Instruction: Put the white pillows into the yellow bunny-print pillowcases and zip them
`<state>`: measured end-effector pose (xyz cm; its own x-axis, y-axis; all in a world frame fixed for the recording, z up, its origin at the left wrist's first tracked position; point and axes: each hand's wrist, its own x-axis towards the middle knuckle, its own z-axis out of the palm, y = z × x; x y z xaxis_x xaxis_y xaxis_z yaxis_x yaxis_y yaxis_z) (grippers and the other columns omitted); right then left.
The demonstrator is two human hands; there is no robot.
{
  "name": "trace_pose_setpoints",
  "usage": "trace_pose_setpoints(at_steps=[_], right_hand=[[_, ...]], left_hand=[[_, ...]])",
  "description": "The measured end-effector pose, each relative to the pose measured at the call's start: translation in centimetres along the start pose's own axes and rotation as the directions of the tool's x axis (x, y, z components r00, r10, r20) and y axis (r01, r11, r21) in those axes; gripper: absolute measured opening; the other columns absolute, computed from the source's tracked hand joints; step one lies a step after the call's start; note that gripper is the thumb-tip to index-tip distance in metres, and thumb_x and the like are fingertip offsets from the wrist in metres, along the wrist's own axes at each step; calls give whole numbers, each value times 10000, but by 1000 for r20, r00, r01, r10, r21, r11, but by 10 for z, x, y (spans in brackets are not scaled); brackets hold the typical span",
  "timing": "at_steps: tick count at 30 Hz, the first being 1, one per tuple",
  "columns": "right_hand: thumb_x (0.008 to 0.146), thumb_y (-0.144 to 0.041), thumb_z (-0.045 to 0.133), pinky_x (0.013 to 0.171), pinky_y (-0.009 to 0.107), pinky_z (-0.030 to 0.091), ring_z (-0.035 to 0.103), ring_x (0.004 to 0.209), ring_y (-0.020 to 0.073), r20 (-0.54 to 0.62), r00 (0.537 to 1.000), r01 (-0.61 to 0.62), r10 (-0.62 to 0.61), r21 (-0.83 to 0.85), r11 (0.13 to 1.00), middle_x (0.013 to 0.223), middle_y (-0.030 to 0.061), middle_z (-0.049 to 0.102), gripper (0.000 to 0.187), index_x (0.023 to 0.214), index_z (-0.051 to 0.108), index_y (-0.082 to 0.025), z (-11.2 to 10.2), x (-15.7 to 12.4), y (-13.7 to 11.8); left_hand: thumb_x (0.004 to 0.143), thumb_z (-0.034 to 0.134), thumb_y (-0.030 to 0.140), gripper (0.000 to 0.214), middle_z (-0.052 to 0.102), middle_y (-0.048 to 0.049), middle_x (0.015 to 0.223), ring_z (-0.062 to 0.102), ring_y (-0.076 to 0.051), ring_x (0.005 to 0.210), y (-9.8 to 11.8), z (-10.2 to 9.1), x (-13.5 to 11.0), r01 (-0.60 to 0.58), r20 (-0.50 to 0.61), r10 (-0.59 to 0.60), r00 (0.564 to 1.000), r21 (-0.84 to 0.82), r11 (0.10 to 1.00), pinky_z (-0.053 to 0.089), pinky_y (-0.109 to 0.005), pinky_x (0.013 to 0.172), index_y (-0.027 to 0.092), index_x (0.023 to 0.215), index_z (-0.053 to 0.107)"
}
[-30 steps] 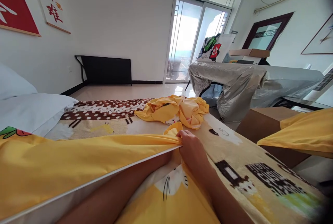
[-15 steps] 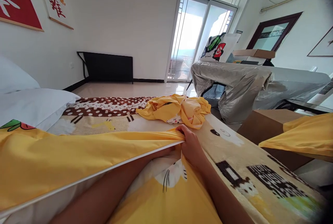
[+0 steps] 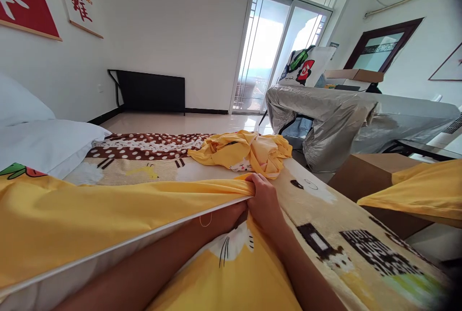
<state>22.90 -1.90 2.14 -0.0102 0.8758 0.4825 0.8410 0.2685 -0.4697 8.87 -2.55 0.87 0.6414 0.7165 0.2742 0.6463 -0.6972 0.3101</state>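
Observation:
A yellow cover [image 3: 108,214] with a white zip edge and a cat print lies across my lap on the bed. My right hand [image 3: 263,200] is closed on the far end of its open edge and holds the fabric bunched and lifted. My left forearm [image 3: 173,258] runs into the opening under that edge. The left hand itself is hidden by the fabric and by my right hand.
A crumpled yellow cloth [image 3: 249,152] lies just past my right hand on the patterned blanket [image 3: 325,234]. White pillows [image 3: 46,142] are at the left. A cardboard box [image 3: 361,176] with yellow cloth [image 3: 418,190] on it stands at the right, and silver-wrapped furniture [image 3: 342,113] stands behind it.
My right hand has kept its grip on the cover's edge and shifted slightly. My left forearm has slid a little further in, and the cat print has moved with it.

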Motion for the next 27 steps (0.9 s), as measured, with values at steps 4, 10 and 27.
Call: trace_pose_setpoints(at_steps=[4,10,27], right_hand=[[540,-39,428,728,258,392,536,829,180,27,998,47,-49,66,997,906,49,600,326,798,560,-188,-8,0,-3],[550,-64,422,643,240,378,553,703,155,81,997,-21,-2,278,960,760,2,640,306,791,564,-189,-13,-1,-4],[536,-93,398,661,257,402,597,752,185,114,993,-70,28,388,919,797,11,666,344,834,526,-205,4,2,7]], left_hand=[[958,231,411,432,579,-44,1270,537,-222,1116,4,-15,-18,-47,-21,47,999,12,999,405,-374,1018,253,1117,600],[916,387,266,272,659,-25,1085,574,-166,1002,4,-11,-8,-20,23,25,999,-210,978,443,-278,943,203,945,650],[782,486,98,185,698,-61,985,606,-204,947,-9,5,3,92,111,-54,992,-379,921,449,-330,922,159,809,659]])
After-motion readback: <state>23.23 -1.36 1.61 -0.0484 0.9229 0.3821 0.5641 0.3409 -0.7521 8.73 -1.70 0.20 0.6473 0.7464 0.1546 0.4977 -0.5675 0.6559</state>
